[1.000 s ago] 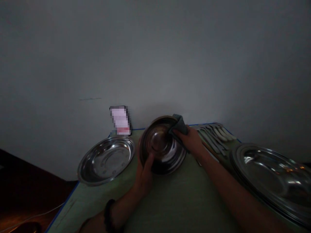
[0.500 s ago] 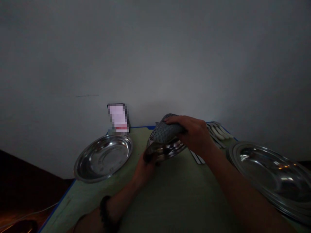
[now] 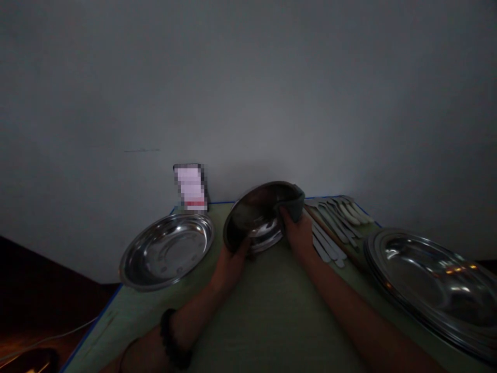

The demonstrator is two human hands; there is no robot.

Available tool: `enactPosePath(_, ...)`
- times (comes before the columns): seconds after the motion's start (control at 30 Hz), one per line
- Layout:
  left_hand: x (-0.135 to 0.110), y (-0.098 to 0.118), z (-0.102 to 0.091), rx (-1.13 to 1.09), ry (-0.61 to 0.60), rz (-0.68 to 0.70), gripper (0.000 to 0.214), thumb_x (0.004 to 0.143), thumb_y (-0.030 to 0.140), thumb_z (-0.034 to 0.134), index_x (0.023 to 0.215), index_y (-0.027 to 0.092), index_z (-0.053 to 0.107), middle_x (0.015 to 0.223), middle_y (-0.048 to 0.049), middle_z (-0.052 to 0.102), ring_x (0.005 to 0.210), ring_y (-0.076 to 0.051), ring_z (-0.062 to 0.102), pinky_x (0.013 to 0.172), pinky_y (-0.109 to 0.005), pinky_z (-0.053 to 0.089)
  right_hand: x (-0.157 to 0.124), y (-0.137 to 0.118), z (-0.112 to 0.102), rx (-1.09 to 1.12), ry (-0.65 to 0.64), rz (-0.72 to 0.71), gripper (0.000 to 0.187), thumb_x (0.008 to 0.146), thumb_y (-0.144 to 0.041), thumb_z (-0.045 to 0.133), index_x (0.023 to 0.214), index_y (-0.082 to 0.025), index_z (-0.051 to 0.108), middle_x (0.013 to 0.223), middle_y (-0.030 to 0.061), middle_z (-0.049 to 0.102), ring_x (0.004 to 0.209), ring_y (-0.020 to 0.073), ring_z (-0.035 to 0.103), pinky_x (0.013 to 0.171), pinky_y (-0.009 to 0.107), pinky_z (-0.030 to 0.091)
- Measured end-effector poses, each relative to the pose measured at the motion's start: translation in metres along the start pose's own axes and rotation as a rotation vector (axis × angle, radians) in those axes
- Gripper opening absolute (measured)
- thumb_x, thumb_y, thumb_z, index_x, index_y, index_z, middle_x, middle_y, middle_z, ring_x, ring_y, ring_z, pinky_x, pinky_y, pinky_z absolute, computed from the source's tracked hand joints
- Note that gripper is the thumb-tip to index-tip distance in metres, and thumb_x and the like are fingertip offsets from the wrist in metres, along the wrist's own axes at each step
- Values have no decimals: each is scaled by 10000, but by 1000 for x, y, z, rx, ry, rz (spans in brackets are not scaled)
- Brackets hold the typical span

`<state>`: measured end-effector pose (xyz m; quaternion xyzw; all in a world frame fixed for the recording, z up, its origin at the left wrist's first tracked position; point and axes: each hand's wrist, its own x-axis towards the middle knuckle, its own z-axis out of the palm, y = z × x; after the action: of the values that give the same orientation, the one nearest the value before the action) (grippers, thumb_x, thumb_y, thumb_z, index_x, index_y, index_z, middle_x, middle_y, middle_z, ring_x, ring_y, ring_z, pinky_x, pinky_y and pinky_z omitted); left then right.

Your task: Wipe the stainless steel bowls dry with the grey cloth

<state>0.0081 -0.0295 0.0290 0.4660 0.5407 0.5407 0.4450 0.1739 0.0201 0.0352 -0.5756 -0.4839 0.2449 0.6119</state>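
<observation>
A shiny metal bowl (image 3: 248, 210) is held up and tilted toward me above the green tabletop (image 3: 267, 311). My left hand (image 3: 233, 259) grips its near left rim, thumb inside, the other fingers hidden behind. At the bowl's right rim, my right hand (image 3: 298, 230) clasps a grey cloth (image 3: 295, 204) that is folded over the edge. On the left lies a second, wide metal bowl (image 3: 166, 254), close to my left hand. Right of my right hand, several pieces of flatware (image 3: 328, 243) lie in a row.
A stack of metal dishes (image 3: 430, 280) stands at the right side of the table. A phone (image 3: 190, 186) with a lit screen leans against the grey wall (image 3: 248, 93). At the lower left, a thin cable (image 3: 66, 335) runs beside the table edge.
My right hand has moved with the cloth from over the bowl's inside to its right rim. The held bowl is tilted further up, and more of the flatware shows.
</observation>
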Motion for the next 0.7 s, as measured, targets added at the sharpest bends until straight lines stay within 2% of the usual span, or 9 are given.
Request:
enactPosePath(0.1,2,-2,0,-53,17,-114,472,701,452,741,1079,180,660,982,-98,751,866,-298,702,813,-472,560,-17,4,12,115,-72,160,450,730,-598,597,763,-154,664,743,94,721,748,252,666,599,310,470)
enactPosePath(0.2,0,5,1,-57,-3,-91,458,690,425,762,1068,185,663,1040,-98,744,951,-299,693,824,-440,562,-22,9,18,242,-126,217,491,731,-613,600,828,-138,679,824,107,730,783,246,668,646,317,486)
enactPosePath(0.3,-4,17,3,-8,6,-71,446,647,412,793,1016,190,678,1012,-94,754,946,-300,697,804,-421,568,-14,9,14,264,-97,162,483,744,-590,608,883,-133,674,858,104,724,801,237,653,677,327,489)
enactPosePath(0.37,-8,22,3,0,-21,-99,498,641,434,790,1052,184,666,965,-96,764,814,-278,719,760,-419,572,-5,0,6,191,-35,44,443,749,-562,619,878,-141,670,830,84,714,784,224,638,681,323,482)
enactPosePath(0.43,-11,22,3,-16,-138,-148,530,683,504,736,1071,152,658,901,-116,769,704,-262,718,690,-408,569,4,-17,-4,108,29,-117,392,749,-538,632,833,-156,665,768,55,694,727,202,612,661,311,470)
enactPosePath(0.53,-15,17,3,-63,-398,-104,479,774,563,619,971,135,703,937,-156,763,825,-284,719,615,-353,544,13,-49,-20,-20,59,-309,316,738,-498,660,770,-184,661,664,3,649,627,162,548,591,279,438)
enactPosePath(0.63,-14,11,2,-30,-545,3,409,857,524,543,950,174,734,959,-137,764,905,-261,705,660,-328,527,16,-69,-29,-59,6,-418,278,747,-474,657,784,-199,677,594,-30,613,554,136,507,553,264,418)
enactPosePath(0.7,-12,8,1,-56,-625,-18,403,882,502,524,1037,183,717,925,-123,768,850,-234,709,695,-331,518,15,-71,-28,-73,14,-428,277,748,-478,653,770,-203,680,577,-32,611,539,133,504,556,266,420)
